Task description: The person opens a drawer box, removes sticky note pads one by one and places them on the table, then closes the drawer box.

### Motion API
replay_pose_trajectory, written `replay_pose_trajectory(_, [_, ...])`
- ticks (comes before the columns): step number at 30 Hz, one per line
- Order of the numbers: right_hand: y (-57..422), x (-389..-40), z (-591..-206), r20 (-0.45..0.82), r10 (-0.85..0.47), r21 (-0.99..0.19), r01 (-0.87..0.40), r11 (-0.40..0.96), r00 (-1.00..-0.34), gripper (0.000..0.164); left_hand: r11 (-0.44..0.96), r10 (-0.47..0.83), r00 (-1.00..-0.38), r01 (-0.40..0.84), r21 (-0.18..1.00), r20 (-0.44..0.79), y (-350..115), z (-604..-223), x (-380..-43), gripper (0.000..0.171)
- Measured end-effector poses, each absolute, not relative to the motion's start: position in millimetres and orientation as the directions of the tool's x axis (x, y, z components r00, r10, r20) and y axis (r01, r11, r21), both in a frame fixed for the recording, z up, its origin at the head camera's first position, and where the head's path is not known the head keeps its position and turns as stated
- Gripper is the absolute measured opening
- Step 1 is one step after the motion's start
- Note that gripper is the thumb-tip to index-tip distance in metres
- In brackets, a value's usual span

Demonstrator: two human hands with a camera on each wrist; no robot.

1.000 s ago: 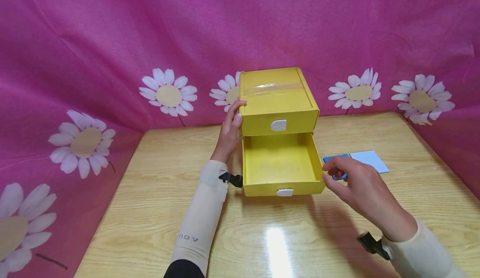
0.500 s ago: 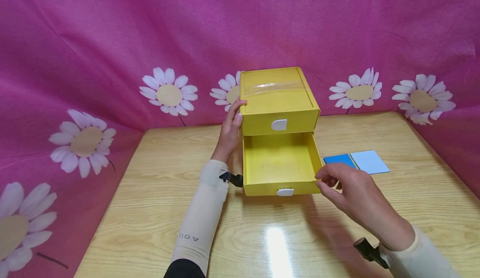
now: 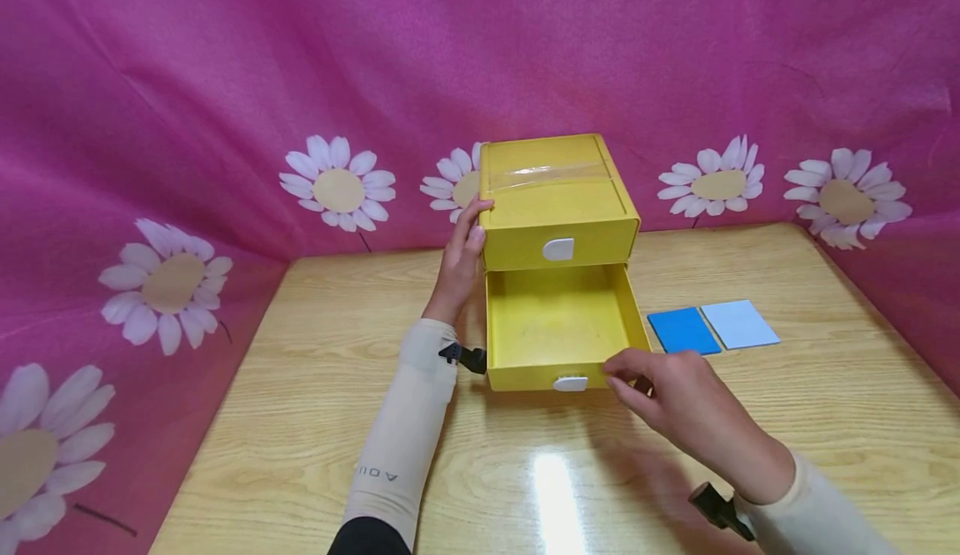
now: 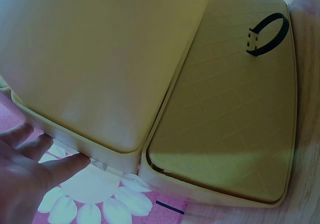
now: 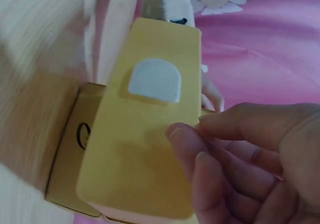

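A yellow two-tier drawer box (image 3: 555, 192) stands on the table with its lower drawer (image 3: 562, 322) pulled out and nothing inside. The upper drawer is closed. My left hand (image 3: 457, 267) rests against the upper left side, fingers fairly straight along the edge; the left wrist view shows the fingers (image 4: 65, 169) touching that rim. My right hand (image 3: 682, 397) is at the right part of the lower drawer's front, fingers loosely bent, thumb and index close together. In the right wrist view its fingertips (image 5: 182, 134) are near the drawer front, below the white handle (image 5: 156, 79); contact is unclear.
Right of the box lie a blue square (image 3: 684, 331) and a light blue square (image 3: 741, 324), side by side on the wooden table (image 3: 337, 355). Pink cloth (image 3: 480, 47) with daisies hangs behind and at the sides. Clear tape (image 3: 547, 174) crosses the box top.
My right hand has moved left and slightly down, from beside the drawer's right corner to its front, uncovering the blue square. My left hand and the drawer box stay put.
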State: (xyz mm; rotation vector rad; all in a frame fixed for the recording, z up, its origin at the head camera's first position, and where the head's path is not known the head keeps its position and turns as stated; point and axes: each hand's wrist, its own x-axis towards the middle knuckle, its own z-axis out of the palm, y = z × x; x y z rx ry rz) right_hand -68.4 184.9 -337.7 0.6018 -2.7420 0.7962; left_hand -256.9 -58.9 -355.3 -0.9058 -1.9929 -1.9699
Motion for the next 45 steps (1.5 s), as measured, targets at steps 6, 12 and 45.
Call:
replay_pose_trajectory(6, [181.4,-72.2,-347.0,0.360,-0.354,-0.437,-0.491,0.754,-0.863,0.014,-0.082,0.270,-0.788,0.553,0.829,0.553,-58.3,-374.7,-274.4,0.044])
replay_pose_trajectory(12, [178.5,-74.9,-353.3,0.412,-0.381,-0.416,-0.542,0.730,-0.828,0.016,-0.089,0.264,-0.781,0.564,0.821,0.566,-57.7,-378.5,-276.9,0.046])
replay_pose_trajectory(45, [167.7,-81.7,-360.5,0.415,-0.321,-0.383,-0.484,0.787,-0.851,0.011,-0.070,0.283,-0.794,0.541,0.838,0.537,-59.1,-349.0,-250.3,0.042])
